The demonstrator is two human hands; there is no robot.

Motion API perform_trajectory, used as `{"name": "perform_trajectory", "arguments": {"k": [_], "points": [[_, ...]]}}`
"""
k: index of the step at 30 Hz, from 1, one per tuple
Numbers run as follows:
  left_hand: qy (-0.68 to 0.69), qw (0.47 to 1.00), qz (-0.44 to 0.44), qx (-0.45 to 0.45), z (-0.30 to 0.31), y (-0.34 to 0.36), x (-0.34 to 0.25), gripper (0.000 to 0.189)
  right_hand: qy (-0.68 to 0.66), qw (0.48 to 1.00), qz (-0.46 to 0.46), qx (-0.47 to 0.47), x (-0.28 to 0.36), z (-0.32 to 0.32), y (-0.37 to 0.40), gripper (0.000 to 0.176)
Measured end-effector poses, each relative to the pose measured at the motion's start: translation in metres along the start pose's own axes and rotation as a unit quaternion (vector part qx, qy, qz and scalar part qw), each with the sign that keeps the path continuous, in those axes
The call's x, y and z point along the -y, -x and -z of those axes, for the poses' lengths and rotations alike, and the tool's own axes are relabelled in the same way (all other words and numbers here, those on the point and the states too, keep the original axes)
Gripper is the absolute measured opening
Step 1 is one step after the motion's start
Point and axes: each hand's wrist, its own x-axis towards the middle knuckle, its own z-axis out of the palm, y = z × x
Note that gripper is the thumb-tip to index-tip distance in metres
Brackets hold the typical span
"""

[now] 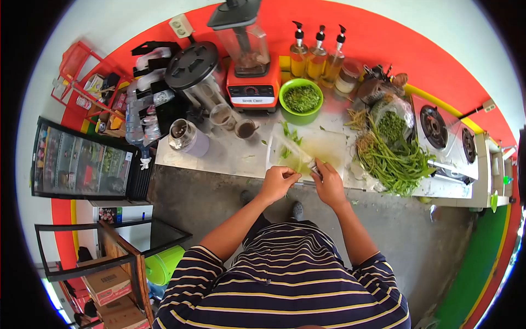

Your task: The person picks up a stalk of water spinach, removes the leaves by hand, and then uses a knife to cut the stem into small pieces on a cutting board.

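Observation:
My right hand is wrapped around the handle of a knife, its pale blade lying over the white cutting board. At the board's front edge my left hand is closed, thumb and fingers pinched together; a bit of green shows at the fingertips, too small to name. Loose green leaves lie on the board's left part, under and beside the blade. Behind the board stands a green bowl with chopped greens in it. To the right lies a large bunch of leafy stems.
A red blender, a steel container with a black lid and cups stand left of the board. Pump bottles line the wall. At the right are a plastic bag of greens and a gas stove.

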Motion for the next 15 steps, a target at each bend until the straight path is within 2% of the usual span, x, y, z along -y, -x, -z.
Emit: {"name": "perform_trajectory", "arguments": {"k": [1,2,4,5,6,7,9,11,13,15], "points": [[-0.056,0.998,-0.014,0.008,-0.004,0.0,0.007,0.021,-0.003,0.999,-0.03,-0.032,-0.011,-0.001,0.003,0.046],[-0.057,0.998,-0.012,0.017,-0.008,-0.002,0.014,0.021,-0.004,0.996,-0.06,-0.064,-0.022,0.0,0.008,0.045],[-0.142,0.989,-0.031,-0.005,-0.017,-0.003,0.024,0.017,0.002,0.992,-0.102,-0.079,-0.033,0.008,0.02,0.044],[-0.137,0.99,-0.032,-0.004,-0.023,-0.009,0.03,0.017,0.006,0.987,-0.131,-0.095,-0.038,0.014,0.024,0.042],[-0.179,0.981,-0.075,-0.013,-0.029,-0.018,0.039,0.017,0.013,0.983,-0.152,-0.102,-0.037,0.02,0.032,0.042],[-0.22,0.968,-0.12,-0.023,-0.033,-0.025,0.041,0.018,0.017,0.983,-0.151,-0.103,-0.038,0.023,0.041,0.042],[-0.237,0.965,-0.112,-0.023,-0.047,-0.046,0.037,0.017,-0.015,0.976,-0.152,-0.157,-0.042,0.028,0.058,0.042],[-0.32,0.933,-0.162,-0.032,-0.06,-0.067,0.028,0.018,-0.011,0.971,-0.166,-0.17,-0.044,0.036,0.073,0.042],[-0.335,0.925,-0.176,-0.036,-0.073,-0.084,0.019,0.018,-0.009,0.965,-0.186,-0.183,-0.042,0.043,0.084,0.041],[-0.357,0.923,-0.143,-0.027,-0.083,-0.096,0.008,0.02,-0.039,0.954,-0.224,-0.195,-0.039,0.049,0.095,0.041]]}}
